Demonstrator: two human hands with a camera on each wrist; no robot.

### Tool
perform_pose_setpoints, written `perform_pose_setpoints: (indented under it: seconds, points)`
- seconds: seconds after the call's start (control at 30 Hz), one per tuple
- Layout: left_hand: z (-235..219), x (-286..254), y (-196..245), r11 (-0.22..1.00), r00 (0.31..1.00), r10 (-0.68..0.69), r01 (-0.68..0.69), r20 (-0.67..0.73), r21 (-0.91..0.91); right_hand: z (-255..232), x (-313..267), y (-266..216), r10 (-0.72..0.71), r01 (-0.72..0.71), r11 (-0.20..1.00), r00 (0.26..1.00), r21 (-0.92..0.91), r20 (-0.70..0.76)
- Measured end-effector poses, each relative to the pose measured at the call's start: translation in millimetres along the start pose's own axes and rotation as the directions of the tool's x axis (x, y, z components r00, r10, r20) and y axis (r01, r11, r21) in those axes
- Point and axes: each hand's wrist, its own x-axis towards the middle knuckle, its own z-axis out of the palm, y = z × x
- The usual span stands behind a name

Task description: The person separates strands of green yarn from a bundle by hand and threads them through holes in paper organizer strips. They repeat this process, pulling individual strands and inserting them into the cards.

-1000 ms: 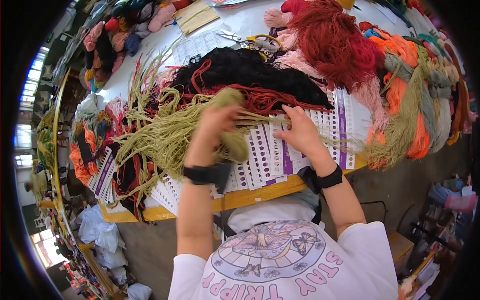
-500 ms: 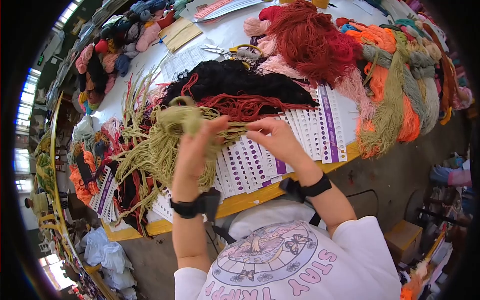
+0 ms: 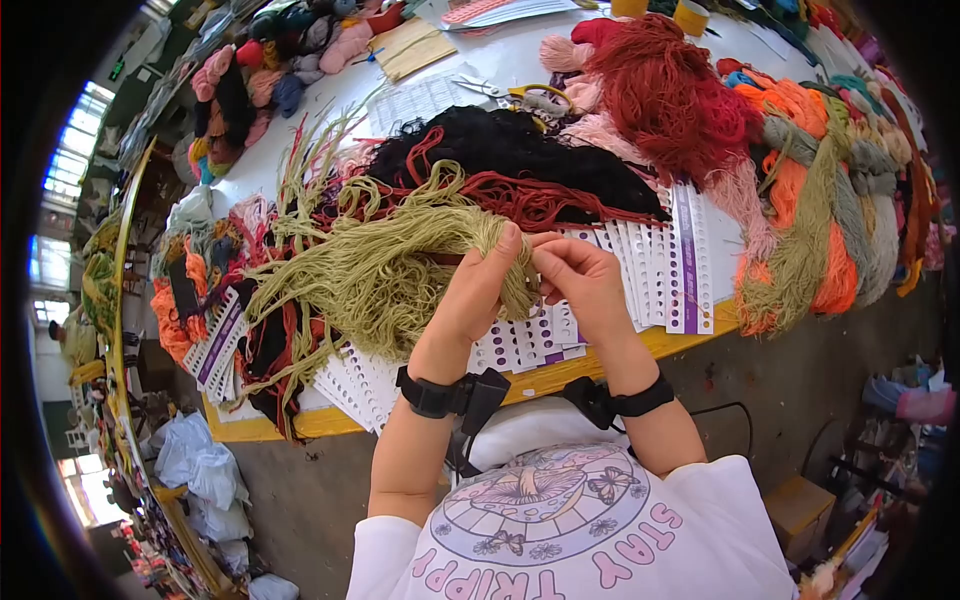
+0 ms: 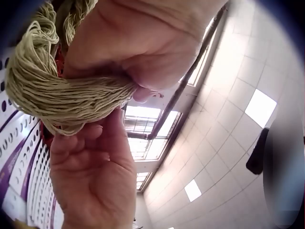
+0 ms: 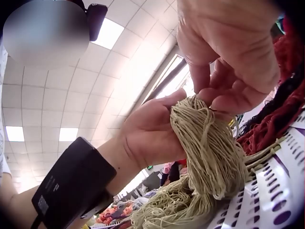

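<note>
A bundle of olive-green yarn [image 3: 390, 260] lies across the table, its right end raised in the hands. My left hand [image 3: 478, 290] grips that looped end, thumb on top, and the strands bend over the hand in the right wrist view, where the yarn [image 5: 205, 148] hangs down. My right hand [image 3: 590, 285] pinches at the tip of the loop with thumb and fingers, close against the left fingertips. In the left wrist view the yarn [image 4: 71, 102] passes between the left hand [image 4: 138, 43] above and the right hand [image 4: 95, 176] below.
Punched white cards [image 3: 690, 270] lie under the yarn near the yellow table edge [image 3: 650, 350]. Black yarn [image 3: 520, 150] and dark red yarn [image 3: 530, 200] lie behind. Scissors [image 3: 540, 98] rest farther back; red yarn [image 3: 665, 90] and orange yarn [image 3: 790, 190] are piled right.
The left hand has swung back to the right beside the right hand, bringing the green yarn's end with it. The right hand now pinches at that end, and the loose strands have gathered into a loop.
</note>
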Motion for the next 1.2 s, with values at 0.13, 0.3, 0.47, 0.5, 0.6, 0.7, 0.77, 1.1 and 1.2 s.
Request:
perform_pose_setpoints:
  seconds: [0.13,0.3,0.47,0.5,0.6,0.7,0.77,1.1,1.2]
  points:
    - [-5,-1,0,0.995,1.000,-0.010,0.007,-0.025,-0.104,-7,2,-3,0.045,-0.047,0.996,0.999,0.082,0.028]
    - [-4,-2,0,0.987,1.000,-0.004,0.004,0.001,-0.163,-10,4,0,0.073,-0.073,0.984,0.997,0.164,0.011]
    - [-9,-1,-3,0.997,0.999,-0.018,0.021,0.038,-0.079,-12,6,1,0.114,-0.102,0.939,0.993,0.330,-0.019]
    - [-9,-1,-4,0.998,0.999,-0.011,0.013,0.030,-0.057,-11,5,-3,0.148,-0.139,0.950,0.989,0.279,-0.012]
    - [-9,-1,-11,1.000,0.999,0.031,-0.031,0.029,0.002,-8,5,-1,0.164,-0.165,0.983,0.986,0.086,0.024]
    - [-14,3,-19,0.993,0.996,0.061,-0.067,0.069,0.095,1,3,-2,0.132,-0.132,0.991,0.991,-0.010,0.002]
    - [-12,3,-20,0.988,0.992,0.101,-0.108,0.073,0.107,1,3,-1,0.108,-0.108,0.994,0.994,-0.004,-0.001]
    - [-11,-4,-11,0.994,0.996,0.055,-0.048,0.068,-0.094,-13,9,3,0.180,-0.235,0.860,0.970,0.454,0.162]
    - [-13,-1,-16,0.995,0.992,0.069,-0.061,0.106,-0.074,-12,8,-2,0.269,-0.324,0.856,0.945,0.404,0.188]
